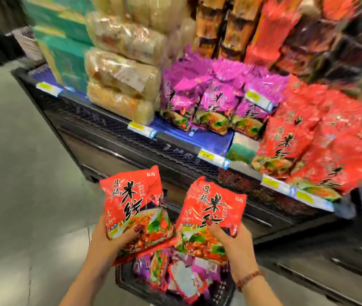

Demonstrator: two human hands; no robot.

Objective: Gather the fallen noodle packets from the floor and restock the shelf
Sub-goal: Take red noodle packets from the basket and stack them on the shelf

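Gripping the left red packet (131, 202), the left hand (109, 237) pinches it with the thumb on its front. The right hand (234, 246) holds the right red packet (211, 210) likewise. Both packets hang just above the black basket (122, 281), which is heaped with loose packets (175, 277), purple and red. Grey floor (21, 173) spreads left of the basket. Beyond the basket, the shelf (175, 149) carries purple packs (208, 98) and red packs (308, 140).

Two hands (107, 239) (235, 246), two red noodle packets (131, 202) (213, 206), one basket (121, 278), one bracelet (250, 278)
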